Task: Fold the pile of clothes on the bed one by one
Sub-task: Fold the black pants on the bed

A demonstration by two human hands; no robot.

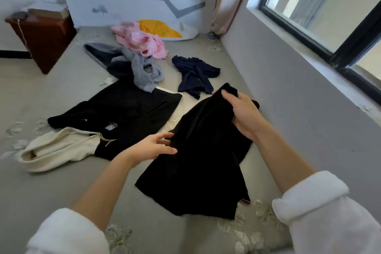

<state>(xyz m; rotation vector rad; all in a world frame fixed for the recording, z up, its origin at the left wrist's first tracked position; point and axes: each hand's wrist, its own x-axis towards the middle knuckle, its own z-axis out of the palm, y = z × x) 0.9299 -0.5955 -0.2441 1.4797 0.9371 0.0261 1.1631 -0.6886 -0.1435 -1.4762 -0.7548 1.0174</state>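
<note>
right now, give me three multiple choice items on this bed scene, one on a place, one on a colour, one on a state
1. Where does the navy garment lie?
A. on the wooden cabinet
B. on the bed, beyond the right hand
C. on the window sill

2. What colour is the garment at the headboard, behind the pink one?
A. yellow
B. green
C. red

3. What is the state of the black garment in the hands?
A. neatly folded
B. hanging loose, unfolded
C. lying untouched

Answers: 1 B, it sits on the bed past the right hand. 2 A, the yellow garment shows there. 3 B, the right hand grips its top while the left hand touches its edge.
</note>
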